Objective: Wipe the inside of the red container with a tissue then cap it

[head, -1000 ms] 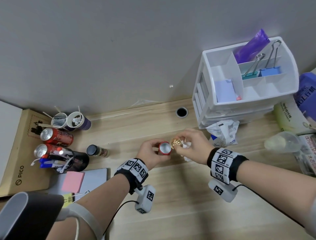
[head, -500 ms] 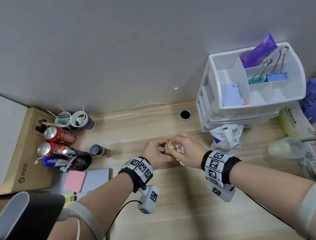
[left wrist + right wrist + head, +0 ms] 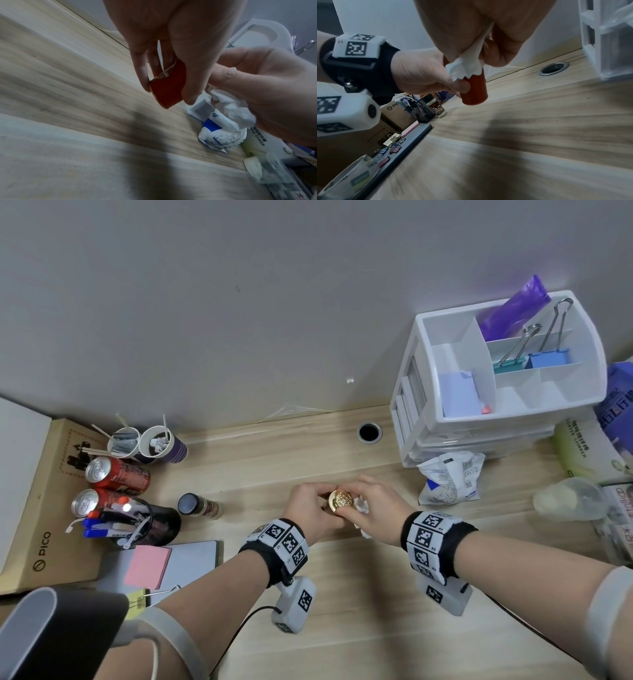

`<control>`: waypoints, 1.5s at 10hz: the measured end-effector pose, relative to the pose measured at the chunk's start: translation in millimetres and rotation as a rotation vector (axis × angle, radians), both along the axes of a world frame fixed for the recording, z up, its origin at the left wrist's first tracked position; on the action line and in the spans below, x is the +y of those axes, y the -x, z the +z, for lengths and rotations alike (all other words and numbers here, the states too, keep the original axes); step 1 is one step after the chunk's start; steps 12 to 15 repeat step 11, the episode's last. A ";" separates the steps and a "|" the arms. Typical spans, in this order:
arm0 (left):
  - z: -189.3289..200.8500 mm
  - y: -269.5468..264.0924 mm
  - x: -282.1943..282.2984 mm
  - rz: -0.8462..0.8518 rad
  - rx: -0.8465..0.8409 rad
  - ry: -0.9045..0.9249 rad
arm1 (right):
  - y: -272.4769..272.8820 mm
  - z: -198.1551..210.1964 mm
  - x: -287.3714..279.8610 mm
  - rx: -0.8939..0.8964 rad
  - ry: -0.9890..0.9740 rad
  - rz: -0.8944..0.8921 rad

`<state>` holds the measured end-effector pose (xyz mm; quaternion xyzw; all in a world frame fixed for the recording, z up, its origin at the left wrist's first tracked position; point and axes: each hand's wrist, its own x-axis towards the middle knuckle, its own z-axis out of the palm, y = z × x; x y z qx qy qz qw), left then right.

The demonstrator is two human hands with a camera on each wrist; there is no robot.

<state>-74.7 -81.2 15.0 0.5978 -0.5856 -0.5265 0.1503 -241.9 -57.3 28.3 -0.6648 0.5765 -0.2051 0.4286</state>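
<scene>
Gold cap [image 3: 341,501] seen only overhead, left hand [image 3: 308,510] gripping red container [image 3: 169,86], right hand [image 3: 376,510] pinching cap, clutching tissue [image 3: 465,67]

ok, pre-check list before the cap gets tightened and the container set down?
1. Left hand grips red container: ok.
2. Gold cap sits over the container mouth, right hand fingers on it: ok.
3. Cap fully seated or threaded: cannot tell, the joint is hidden by fingers.
4. Tissue out of the container: ok, it is bunched in the right hand; whether a scrap is caught under the cap, cannot tell.
5. Container held off the desk: ok.
6. Inside wiped clean: cannot tell, interior covered.
</scene>
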 end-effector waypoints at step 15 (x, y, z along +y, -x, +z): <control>-43.5 -5.1 -8.3 -0.019 -0.352 0.073 | 29.7 -40.9 7.6 0.229 -0.338 0.006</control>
